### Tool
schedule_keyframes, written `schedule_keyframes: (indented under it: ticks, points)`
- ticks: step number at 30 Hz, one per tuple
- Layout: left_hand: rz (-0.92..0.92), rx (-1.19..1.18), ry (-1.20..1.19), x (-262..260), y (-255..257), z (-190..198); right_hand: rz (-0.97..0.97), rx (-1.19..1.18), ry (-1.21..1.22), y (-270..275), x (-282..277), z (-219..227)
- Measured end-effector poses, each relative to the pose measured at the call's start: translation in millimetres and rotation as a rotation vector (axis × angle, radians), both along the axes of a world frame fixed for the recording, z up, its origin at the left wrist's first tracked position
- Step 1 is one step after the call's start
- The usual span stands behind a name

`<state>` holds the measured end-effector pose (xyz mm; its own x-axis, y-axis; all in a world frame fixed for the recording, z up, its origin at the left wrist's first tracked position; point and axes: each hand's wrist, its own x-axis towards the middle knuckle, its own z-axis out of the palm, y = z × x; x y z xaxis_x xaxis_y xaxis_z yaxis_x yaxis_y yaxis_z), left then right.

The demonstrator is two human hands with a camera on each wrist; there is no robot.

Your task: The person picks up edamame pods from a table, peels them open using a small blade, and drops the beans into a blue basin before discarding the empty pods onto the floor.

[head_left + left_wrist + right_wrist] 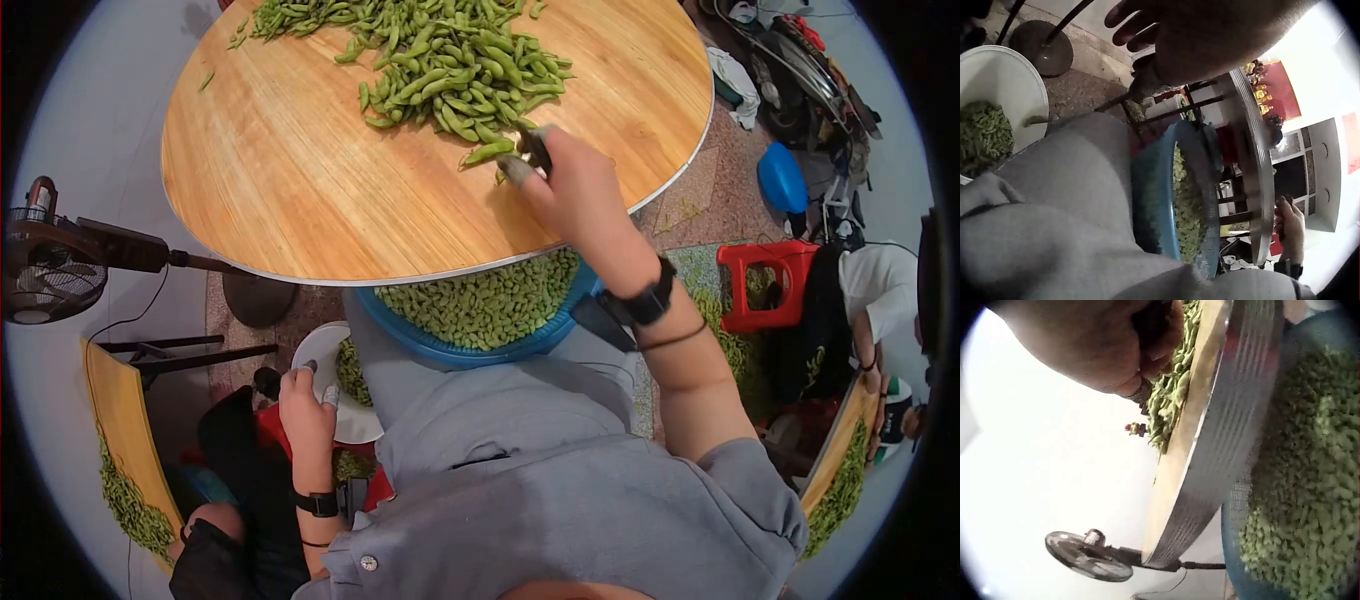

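A heap of green soybean pods (470,75) lies on the round wooden table (300,190). At its near edge, my right hand (585,195) grips a small dark tool (535,150), mostly hidden in the fingers; its kind I cannot tell. One pod (488,153) lies right by the fingertips. My left hand (308,410), fingers loose and holding nothing, hangs beside the white bucket (365,428), which has cut green pods in it. Grey coverings wrap some fingertips. A blue basket (462,355) full of small pods (1310,481) sits on my lap under the table edge.
A standing fan (55,265) is at the left. To the right are a red stool (765,285), a blue basin (782,178) and a parked motorbike (800,75). Other people sit close by on both sides, near wooden surfaces bearing pods (130,500).
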<state>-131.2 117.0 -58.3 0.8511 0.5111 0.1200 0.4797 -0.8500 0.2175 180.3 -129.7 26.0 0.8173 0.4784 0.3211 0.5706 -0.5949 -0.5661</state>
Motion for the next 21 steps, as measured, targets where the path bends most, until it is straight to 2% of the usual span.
schedule_keyframes:
  ticks: [1, 3, 5, 8, 9, 10, 11, 12, 13, 14, 16, 17, 18, 20, 21]
  points:
    - [-0.018, -0.083, -0.045, 3, 0, 1, -0.083, -0.119, -0.066, 6, 8, -3]
    - [-0.032, -0.165, -0.094, 15, -5, 5, -0.103, -0.137, -0.03, 15, 11, -7]
    - [-0.111, -0.56, -0.194, 41, -25, 14, -0.118, -0.159, 0.003, 18, 11, -5]
    - [-0.247, -0.968, -0.215, 84, -64, 44, -0.075, -0.169, 0.125, -3, -1, -6]
    - [-0.316, -1.076, -0.225, 96, -75, 46, -0.048, -0.065, 0.211, -10, -3, -11]
    - [-0.318, -1.082, -0.228, 108, -87, 51, -0.024, 0.041, 0.299, -16, -7, -13]
    - [-0.334, -1.238, -0.238, 120, -100, 58, -0.028, 0.036, 0.297, -20, -13, -12]
    - [-0.35, -1.393, -0.246, 132, -110, 61, -0.001, 0.174, 0.55, -24, -20, -7]
    - [-0.353, -1.397, -0.242, 142, -117, 63, 0.026, 0.315, 0.802, -28, -26, -3]
    - [-0.389, -1.472, -0.214, 151, -123, 64, 0.018, 0.317, 0.802, -32, -32, 1]
    - [-0.429, -1.545, -0.181, 162, -129, 67, 0.143, 0.618, 1.141, -37, -42, 6]
    - [-0.395, -1.796, -0.11, 165, -131, 69, 0.181, 0.724, 1.24, -40, -49, 4]
    - [-0.351, -2.045, -0.033, 166, -132, 71, 0.178, 0.73, 1.241, -41, -54, 3]
    - [-0.353, -2.01, -0.006, 161, -126, 64, 0.165, 0.673, 1.056, -42, -63, 1]
    - [-0.353, -1.977, 0.016, 157, -123, 61, 0.236, 0.74, 0.98, -41, -68, -9]
